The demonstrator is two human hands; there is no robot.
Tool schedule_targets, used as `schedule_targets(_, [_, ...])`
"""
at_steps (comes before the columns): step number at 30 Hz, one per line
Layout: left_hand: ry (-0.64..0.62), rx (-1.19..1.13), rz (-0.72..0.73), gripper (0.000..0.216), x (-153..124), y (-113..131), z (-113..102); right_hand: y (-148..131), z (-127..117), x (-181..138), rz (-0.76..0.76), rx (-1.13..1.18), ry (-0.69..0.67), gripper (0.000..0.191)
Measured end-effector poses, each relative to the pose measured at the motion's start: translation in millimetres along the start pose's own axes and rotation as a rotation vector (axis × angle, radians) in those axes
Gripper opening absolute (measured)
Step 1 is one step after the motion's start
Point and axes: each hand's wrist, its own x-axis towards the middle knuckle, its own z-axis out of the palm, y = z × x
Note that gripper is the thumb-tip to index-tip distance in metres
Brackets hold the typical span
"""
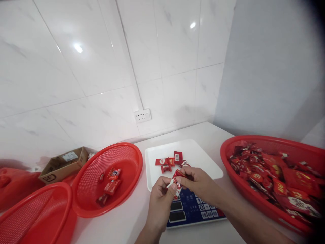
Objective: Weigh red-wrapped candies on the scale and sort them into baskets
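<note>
Both hands meet over the front part of a digital scale (189,222), pinching one small red-and-white candy packet (178,177) between them. My left hand (162,198) grips its left edge with thumb and fingers. On its right side, my right hand (196,181) closes thumb and forefinger on the same packet. Behind them, on the scale's white pan (149,152), lie several red wrapped candies (166,162). My hands and the packet cover part of the keypad and some of the display.
At right stands a large red basket (228,149) heaped with red packets (269,173). A red basket (86,169) at left holds several packets (111,184); another red basket (63,203) overlaps the near-left edge. Behind them are a cardboard box (64,164) and a red bag (17,183).
</note>
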Motion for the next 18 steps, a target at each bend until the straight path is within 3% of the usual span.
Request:
schedule_targets(6, [-0.060,0.078,-0.029,0.025,-3.2,-8.1,-3.0,22.2,4.0,-9.1,0.046,-0.053,0.007,0.024])
schedule_targets(10, [0.027,0.256,0.018,0.022,-1.0,-14.7,-11.0,29.6,6.9,-13.2,0.030,-0.052,0.004,0.027])
schedule_targets(14, [0.148,0.428,0.066,0.023,4.5,-12.4,-17.9,33.9,5.4,-12.2,0.028,-0.115,0.085,0.025])
schedule_targets(18, [0.098,0.660,0.163,0.022,15.2,-5.9,-23.9,39.1,1.1,-10.1,0.003,-0.160,0.227,0.024])
